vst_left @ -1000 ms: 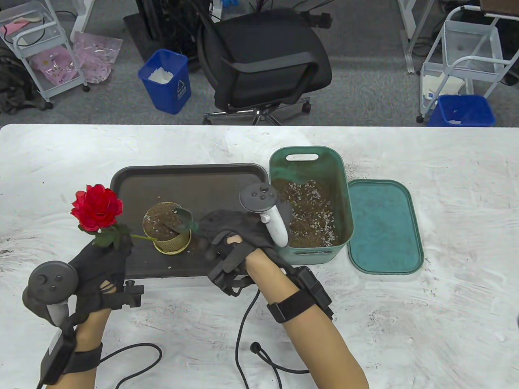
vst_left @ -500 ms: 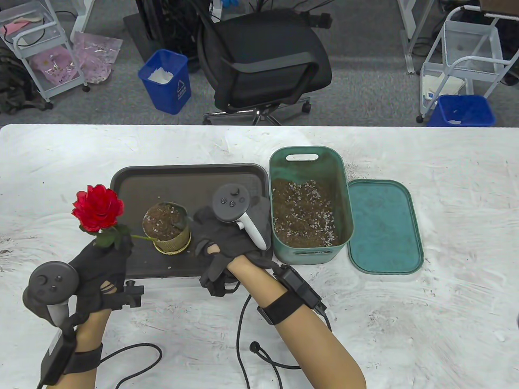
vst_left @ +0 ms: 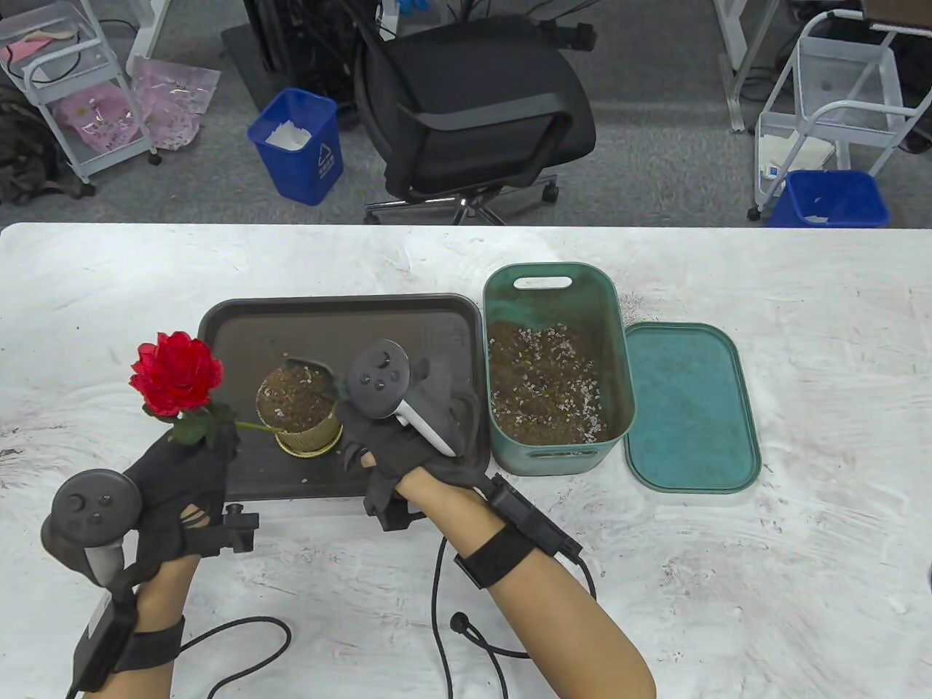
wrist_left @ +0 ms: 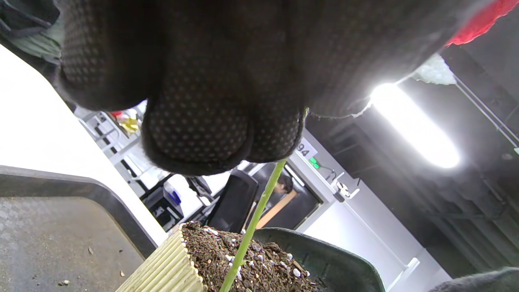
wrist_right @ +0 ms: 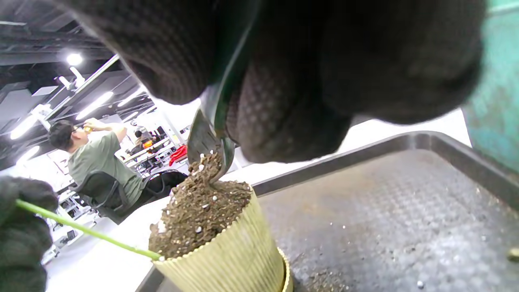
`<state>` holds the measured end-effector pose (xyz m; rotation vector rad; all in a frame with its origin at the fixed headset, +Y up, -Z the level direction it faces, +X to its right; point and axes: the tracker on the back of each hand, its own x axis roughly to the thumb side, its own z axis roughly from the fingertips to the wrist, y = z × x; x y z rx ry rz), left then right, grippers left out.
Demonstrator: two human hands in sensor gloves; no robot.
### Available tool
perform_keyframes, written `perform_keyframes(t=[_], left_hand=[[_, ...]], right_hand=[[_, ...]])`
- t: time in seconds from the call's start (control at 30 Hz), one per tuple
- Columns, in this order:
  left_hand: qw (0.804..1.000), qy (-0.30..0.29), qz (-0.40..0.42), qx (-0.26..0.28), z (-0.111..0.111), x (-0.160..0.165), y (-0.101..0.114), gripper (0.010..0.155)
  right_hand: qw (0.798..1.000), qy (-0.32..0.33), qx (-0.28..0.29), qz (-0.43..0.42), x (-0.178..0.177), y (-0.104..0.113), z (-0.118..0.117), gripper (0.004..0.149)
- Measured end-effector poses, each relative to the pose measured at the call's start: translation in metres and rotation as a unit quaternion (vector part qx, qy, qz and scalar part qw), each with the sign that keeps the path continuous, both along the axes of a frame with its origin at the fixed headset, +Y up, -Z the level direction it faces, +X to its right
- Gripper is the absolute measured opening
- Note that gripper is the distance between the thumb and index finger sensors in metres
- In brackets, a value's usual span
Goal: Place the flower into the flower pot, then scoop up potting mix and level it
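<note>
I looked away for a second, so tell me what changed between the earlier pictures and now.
The right hand slid left from the edge of the green bin towards the flower pot, carrying the scoop across the pot's soil to its far rim. The left hand kept gripping the flower, its stem in the pot. Pot, tray, bin and lid stayed put.

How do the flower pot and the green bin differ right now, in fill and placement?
The flower pot is small, round, ribbed and yellow, heaped with mix past its rim; the green bin is bigger, rectangular, only partly filled. The pot stands on the dark tray; the bin stands on the table beside the tray. Both hold the same speckled potting mix.
</note>
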<state>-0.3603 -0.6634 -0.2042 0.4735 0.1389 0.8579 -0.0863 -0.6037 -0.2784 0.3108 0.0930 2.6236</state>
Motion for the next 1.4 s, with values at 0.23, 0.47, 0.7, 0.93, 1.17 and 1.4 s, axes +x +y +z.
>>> perform_keyframes(t=[0.23, 0.47, 0.7, 0.93, 1.17, 1.4], left_hand=[[1.0, -0.001, 0.001, 0.0, -0.001, -0.001, 0.0, 0.042], [1.0, -0.001, 0.002, 0.0, 0.0, 0.0, -0.001, 0.042], [1.0, -0.001, 0.005, -0.001, 0.0, 0.0, -0.001, 0.042], [1.0, -0.001, 0.005, -0.002, 0.0, 0.0, -0.001, 0.042], [1.0, 0.001, 0.006, -0.003, 0.0, 0.0, -0.001, 0.042], [1.0, 0.002, 0.008, -0.004, -0.001, -0.001, -0.001, 0.042]], right_hand=[[0.991, 0.019, 0.1, 0.082, -0.01, -0.001, 0.007, 0.052], [0.996, -0.012, 0.084, -0.029, 0.0, 0.003, -0.001, 0.057], [0.959, -0.042, -0.147, -0.24, 0.007, -0.023, -0.015, 0.053], [0.963, -0.053, -0.184, -0.19, 0.003, -0.039, -0.02, 0.052], [0.992, 0.01, -0.118, -0.032, -0.008, -0.027, -0.022, 0.065], [0.998, 0.056, -0.015, 0.037, -0.035, 0.005, -0.015, 0.056]])
